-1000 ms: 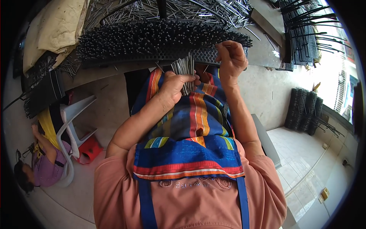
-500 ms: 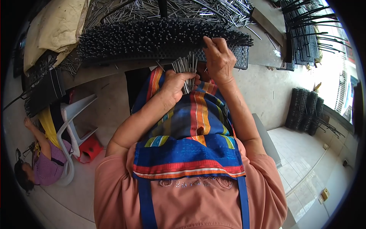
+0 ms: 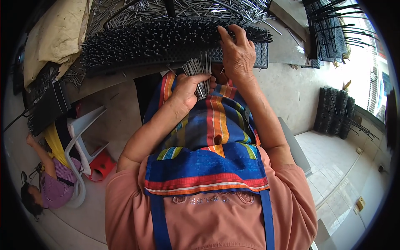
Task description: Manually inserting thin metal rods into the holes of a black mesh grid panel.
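My left hand (image 3: 186,90) is closed around a bundle of thin metal rods (image 3: 194,69), which fans out above my lap and apron (image 3: 214,116). My right hand (image 3: 239,58) is over the right part of a long black perforated rack (image 3: 261,58), packed with upright dark-tipped rods (image 3: 154,43). Its fingers bend in among the rod tips; the thumb is hidden, and what they pinch is too small to make out. Bare holes show along the rack's near edge and right end.
Loose metal rods (image 3: 137,14) are heaped behind the rack. Cream cloth or paper (image 3: 62,37) lies at the left. More black racks with rods (image 3: 329,37) stand at the far right, others (image 3: 333,110) on the floor. At left, a person (image 3: 58,183) sits by a chair (image 3: 77,175).
The whole view has shifted slightly. My right hand stays at the rack's right part, its fingers bent a little differently. My left hand keeps hold of the rod bundle.
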Demonstrator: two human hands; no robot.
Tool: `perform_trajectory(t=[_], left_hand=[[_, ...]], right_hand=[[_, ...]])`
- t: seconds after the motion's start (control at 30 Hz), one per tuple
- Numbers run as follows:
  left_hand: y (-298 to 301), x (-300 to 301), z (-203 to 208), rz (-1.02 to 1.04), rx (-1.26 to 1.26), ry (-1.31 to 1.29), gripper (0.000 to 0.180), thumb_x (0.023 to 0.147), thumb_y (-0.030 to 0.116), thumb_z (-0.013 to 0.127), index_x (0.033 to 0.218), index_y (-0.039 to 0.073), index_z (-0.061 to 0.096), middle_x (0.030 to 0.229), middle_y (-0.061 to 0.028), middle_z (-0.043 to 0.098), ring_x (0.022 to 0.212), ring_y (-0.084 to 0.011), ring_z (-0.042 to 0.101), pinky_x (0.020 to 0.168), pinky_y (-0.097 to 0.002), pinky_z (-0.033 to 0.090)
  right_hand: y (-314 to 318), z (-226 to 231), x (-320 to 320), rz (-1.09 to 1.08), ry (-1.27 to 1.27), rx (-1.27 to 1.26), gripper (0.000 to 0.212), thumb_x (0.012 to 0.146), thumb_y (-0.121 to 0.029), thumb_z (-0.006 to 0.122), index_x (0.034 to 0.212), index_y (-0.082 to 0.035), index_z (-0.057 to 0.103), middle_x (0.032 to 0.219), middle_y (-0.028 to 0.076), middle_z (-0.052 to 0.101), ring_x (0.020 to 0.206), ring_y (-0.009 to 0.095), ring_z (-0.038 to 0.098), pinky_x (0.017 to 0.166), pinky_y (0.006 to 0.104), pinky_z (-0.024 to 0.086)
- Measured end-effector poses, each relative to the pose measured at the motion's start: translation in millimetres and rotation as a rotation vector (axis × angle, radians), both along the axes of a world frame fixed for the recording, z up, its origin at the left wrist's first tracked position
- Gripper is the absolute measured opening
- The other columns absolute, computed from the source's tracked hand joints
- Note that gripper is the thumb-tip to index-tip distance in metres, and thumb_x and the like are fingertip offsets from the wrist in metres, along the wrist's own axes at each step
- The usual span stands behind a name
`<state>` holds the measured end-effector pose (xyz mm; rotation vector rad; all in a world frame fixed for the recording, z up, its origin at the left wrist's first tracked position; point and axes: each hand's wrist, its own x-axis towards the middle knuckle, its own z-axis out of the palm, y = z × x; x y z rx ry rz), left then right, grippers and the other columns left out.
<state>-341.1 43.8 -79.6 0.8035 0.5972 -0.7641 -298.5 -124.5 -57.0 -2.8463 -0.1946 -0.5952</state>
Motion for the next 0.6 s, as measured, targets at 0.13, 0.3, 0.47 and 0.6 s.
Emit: perform_trajectory(t=[0.13, 0.3, 0.47, 0.6], left_hand=[[-1, 0, -5, -0.003, -0.042, -0.012, 0.014, 0.083, -0.002, 0.066, 0.096, -0.002, 0.067, 0.083, -0.0135, 0.071, 0.071, -0.0239, 0.071, 0.061, -0.0337, 0.058], [0, 0, -5, 0.003, -0.072, -0.020, 0.017, 0.083, -0.003, 0.066, 0.100, -0.003, 0.066, 0.087, -0.0134, 0.071, 0.072, -0.0244, 0.071, 0.063, -0.0342, 0.059], [-1, 1, 5, 0.021, -0.095, -0.068, 0.024, 0.078, -0.008, 0.066, 0.101, -0.001, 0.068, 0.093, -0.0106, 0.071, 0.076, -0.0222, 0.071, 0.068, -0.0347, 0.060], [-2, -3, 2, -0.064, 0.070, -0.292, 0.031, 0.071, -0.013, 0.066, 0.099, 0.000, 0.070, 0.096, -0.0066, 0.071, 0.080, -0.0175, 0.070, 0.073, -0.0303, 0.059]], right_hand=[[1, 7, 4, 0.042, 0.023, -0.027, 0.042, 0.084, -0.013, 0.065, 0.125, -0.022, 0.063, 0.123, 0.006, 0.056, 0.094, 0.024, 0.062, 0.077, 0.0365, 0.045], [-2, 3, -12, 0.126, -0.029, -0.080, 0.042, 0.080, -0.014, 0.068, 0.122, -0.018, 0.065, 0.125, 0.008, 0.056, 0.095, 0.028, 0.062, 0.076, 0.0375, 0.046], [-2, 10, -39, 0.022, 0.476, 0.703, 0.022, 0.082, -0.011, 0.071, 0.102, -0.004, 0.068, 0.088, 0.004, 0.064, 0.071, 0.016, 0.062, 0.061, 0.0300, 0.047], [-5, -10, -44, -0.088, 0.877, 1.399, 0.010, 0.085, -0.008, 0.071, 0.084, 0.000, 0.066, 0.063, -0.001, 0.058, 0.051, 0.005, 0.051, 0.048, 0.0214, 0.040]])
